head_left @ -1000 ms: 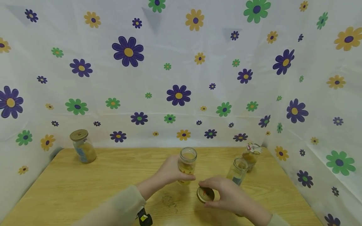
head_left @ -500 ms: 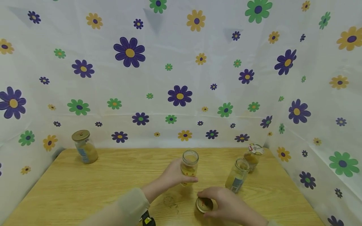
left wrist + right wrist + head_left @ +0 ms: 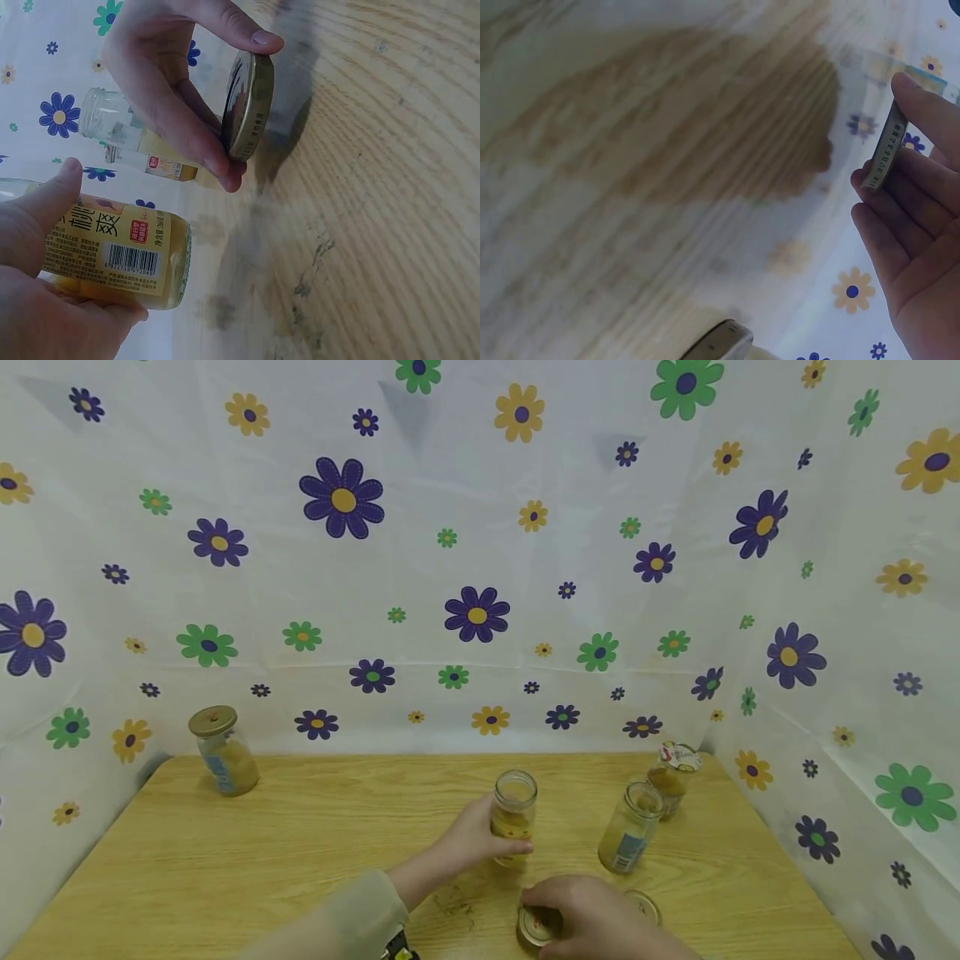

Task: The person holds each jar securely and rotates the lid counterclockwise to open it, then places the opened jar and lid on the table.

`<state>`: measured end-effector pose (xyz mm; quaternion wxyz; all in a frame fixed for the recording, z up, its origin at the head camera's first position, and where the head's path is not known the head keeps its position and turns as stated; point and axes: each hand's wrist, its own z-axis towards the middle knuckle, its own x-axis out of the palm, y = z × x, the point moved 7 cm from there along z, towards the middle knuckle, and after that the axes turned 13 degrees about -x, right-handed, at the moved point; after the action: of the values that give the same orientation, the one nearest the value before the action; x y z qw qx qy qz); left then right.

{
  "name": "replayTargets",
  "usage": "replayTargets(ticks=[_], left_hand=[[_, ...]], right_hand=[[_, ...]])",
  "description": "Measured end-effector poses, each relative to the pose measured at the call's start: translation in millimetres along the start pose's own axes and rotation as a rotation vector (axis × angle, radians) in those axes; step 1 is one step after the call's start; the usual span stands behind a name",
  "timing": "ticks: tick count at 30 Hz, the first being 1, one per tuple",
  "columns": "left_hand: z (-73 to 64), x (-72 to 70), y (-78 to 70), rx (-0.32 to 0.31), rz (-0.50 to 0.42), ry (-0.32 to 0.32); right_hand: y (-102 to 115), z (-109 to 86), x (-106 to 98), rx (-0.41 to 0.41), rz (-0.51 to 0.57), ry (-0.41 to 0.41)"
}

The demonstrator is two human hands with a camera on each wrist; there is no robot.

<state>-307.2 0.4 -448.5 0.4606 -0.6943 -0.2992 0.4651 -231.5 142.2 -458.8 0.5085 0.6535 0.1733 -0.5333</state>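
Note:
My left hand [image 3: 474, 837] grips an uncapped glass jar [image 3: 514, 800] round its body, mouth up. In the left wrist view its yellow label [image 3: 112, 244] shows printed characters and a barcode. Nearer the front, to the right of that jar, my right hand [image 3: 588, 917] pinches a gold metal lid [image 3: 537, 928] by its rim, between thumb and fingers. The left wrist view shows this lid [image 3: 250, 109] tilted on edge, apart from the jar. A second gold lid [image 3: 645, 907] lies on the table, partly hidden behind the right hand.
Another uncapped jar [image 3: 628, 835] with a blue label stands to the right. Behind it is a jar with a patterned white lid [image 3: 679, 757]. A gold-lidded jar [image 3: 228, 760] stands at the back left. Flower-patterned sheeting [image 3: 420, 560] closes off the wooden table's [image 3: 300, 843] back and sides.
My left hand has moved right and a little nearer with the jar. The right hand, still pinching the lid, has come slightly nearer, and more of the second lid shows behind it.

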Motion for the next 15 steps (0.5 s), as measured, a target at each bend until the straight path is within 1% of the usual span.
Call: replayTargets(ticks=[2, 3, 6, 8, 9, 10, 13, 14, 15], left_hand=[[0.4, 2.1, 1.8, -0.010, -0.006, 0.008], [0.4, 2.8, 2.2, -0.010, -0.006, 0.009], [0.7, 5.3, 4.1, -0.011, -0.005, 0.011], [1.0, 7.0, 6.0, -0.011, -0.008, 0.012], [1.1, 7.9, 6.6, -0.006, -0.006, 0.013], [1.1, 8.6, 7.3, -0.001, -0.006, 0.014], [0.8, 10.1, 8.8, 0.008, -0.010, 0.015], [0.6, 10.5, 9.1, 0.009, -0.013, 0.017], [0.6, 11.0, 9.8, 0.009, -0.012, 0.018]], right_hand=[[-1, -0.6, 2, -0.033, -0.026, -0.005], [-2, -1.0, 4, -0.075, -0.050, -0.014], [-4, -2.0, 8, -0.111, -0.074, -0.020], [-7, -2.0, 10, -0.100, -0.072, -0.011], [-10, -2.2, 12, -0.117, -0.084, -0.011], [-10, -1.7, 12, -0.083, -0.069, 0.003], [-12, -1.0, 14, -0.064, -0.075, 0.024], [-12, -0.6, 15, -0.064, -0.080, 0.028], [-13, -0.4, 16, -0.092, -0.099, 0.022]])
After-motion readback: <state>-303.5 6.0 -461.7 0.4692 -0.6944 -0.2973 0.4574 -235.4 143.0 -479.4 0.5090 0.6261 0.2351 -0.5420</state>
